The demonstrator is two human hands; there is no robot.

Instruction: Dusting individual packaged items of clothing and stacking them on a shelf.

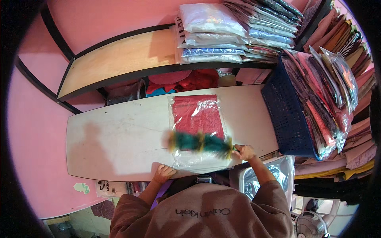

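On the white table (119, 131) lies a folded red cloth (196, 113) inside a clear plastic bag (186, 160), whose loose end reaches the table's front edge. My right hand (244, 152) is closed round the handle of a fluffy duster (188, 141), green with yellow bands and smeared by motion. The duster stretches leftward across the lower part of the bagged cloth. At the front edge, beside the bag's near corner, my left hand (164, 173) has its fingers curled. What they grip, if anything, is hidden.
A dark blue basket (287, 115) full of bagged garments stands at the table's right end. Behind, a wooden shelf (119, 51) carries stacked bagged clothes (214, 33), with red fabric (198, 81) beneath. Garments hang at far right; a plastic-lined bin (260, 180) sits below the table.
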